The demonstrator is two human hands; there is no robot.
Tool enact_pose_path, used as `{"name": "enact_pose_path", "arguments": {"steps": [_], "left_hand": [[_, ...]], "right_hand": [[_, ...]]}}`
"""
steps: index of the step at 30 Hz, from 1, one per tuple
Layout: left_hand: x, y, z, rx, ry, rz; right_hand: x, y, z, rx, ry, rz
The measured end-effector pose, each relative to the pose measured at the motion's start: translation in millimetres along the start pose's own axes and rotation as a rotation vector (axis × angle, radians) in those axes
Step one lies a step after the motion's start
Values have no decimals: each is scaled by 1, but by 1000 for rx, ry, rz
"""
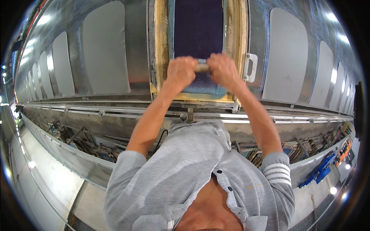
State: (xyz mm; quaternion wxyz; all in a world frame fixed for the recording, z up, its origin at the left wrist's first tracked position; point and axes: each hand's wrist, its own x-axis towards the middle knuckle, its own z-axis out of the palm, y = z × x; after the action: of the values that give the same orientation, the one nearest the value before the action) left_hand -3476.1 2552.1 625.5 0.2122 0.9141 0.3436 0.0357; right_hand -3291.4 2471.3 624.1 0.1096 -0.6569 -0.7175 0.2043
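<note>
Both my hands are closed on the wooden handle of a squeegee (202,67), which lies crosswise over a printing screen. My left hand (182,70) wraps its left end and my right hand (222,69) its right end, and a short stretch of handle shows between them. Its blade is mostly hidden. Beneath is the screen's dark purple mesh (198,30), bordered in blue. The yellowish, stained wooden frame (162,42) surrounds the mesh. Beside the frame's right edge sits a white plastic handle-shaped piece (250,68).
Grey rounded fabric panels (105,48) lie in a row on the long metal table, with more panels (286,54) on the right. A metal rail (127,112) runs along the near edge. Below it, a shelf holds many stacked frames (266,154). Blue tools (320,169) stand at lower right.
</note>
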Motion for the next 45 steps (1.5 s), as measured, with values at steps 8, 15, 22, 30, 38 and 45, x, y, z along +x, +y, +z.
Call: {"name": "enact_pose_path", "arguments": {"steps": [8,15,22,30,38,45], "left_hand": [[-54,18,0,-9,-190,-29],[166,-47,-57,156,60,50],[332,-95,-90,279,106,25],[245,-66,-73,256,21,38],[5,5,-11,13,-83,-51],[-98,39,17,-45,75,73]], "right_hand": [[-54,-35,17,88,-113,97],[143,76,-79,-84,-35,112],[277,160,-148,-172,-40,182],[201,124,-88,-97,243,2],[4,1,-3,14,8,-3],[-91,-39,21,312,-17,40]]}}
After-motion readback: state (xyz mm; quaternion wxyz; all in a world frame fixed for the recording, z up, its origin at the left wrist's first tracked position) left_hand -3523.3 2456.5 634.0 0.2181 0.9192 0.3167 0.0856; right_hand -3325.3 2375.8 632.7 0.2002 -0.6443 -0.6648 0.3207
